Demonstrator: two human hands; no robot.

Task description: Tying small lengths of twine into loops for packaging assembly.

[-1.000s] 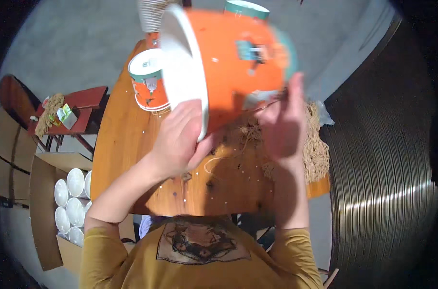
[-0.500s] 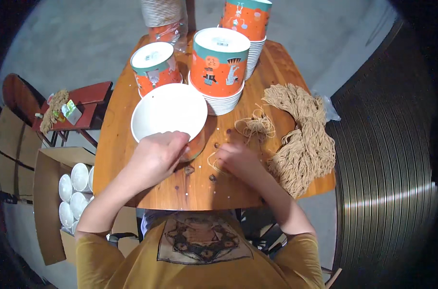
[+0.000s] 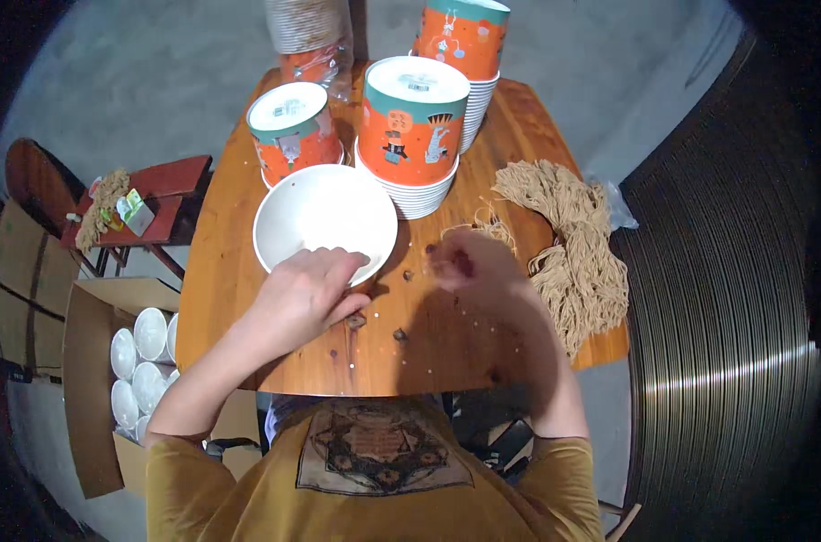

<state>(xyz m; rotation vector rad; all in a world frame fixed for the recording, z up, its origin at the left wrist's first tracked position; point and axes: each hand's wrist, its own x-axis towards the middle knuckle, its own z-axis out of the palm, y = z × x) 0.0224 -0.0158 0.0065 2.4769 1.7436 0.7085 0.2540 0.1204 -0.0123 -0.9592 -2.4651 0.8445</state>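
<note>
A white-lined paper bucket (image 3: 324,212) stands tilted toward me on the wooden table, its open mouth showing. My left hand (image 3: 315,285) is closed on its near rim, fingers over the edge and thumb outside. To the right, my right hand (image 3: 473,262) is raised above the tabletop, its fingers smeared by motion; whether it holds anything I cannot make out. Just behind it lies a small tangle of tan string (image 3: 493,226), partly covered by the hand. A big bundle of tan string (image 3: 577,262) rests along the table's right side.
Upside-down stacks of orange-and-green paper buckets (image 3: 410,135) stand behind, with a smaller stack (image 3: 293,135) left and a tall one (image 3: 464,41) at the back. A plastic-wrapped stack (image 3: 306,32) is farther off. A cardboard box (image 3: 94,388) of white cups sits at lower left.
My right hand has lifted and moved right and away from me, toward the string tangle. The bucket has shifted slightly right and nearer, with my left hand still on its rim.
</note>
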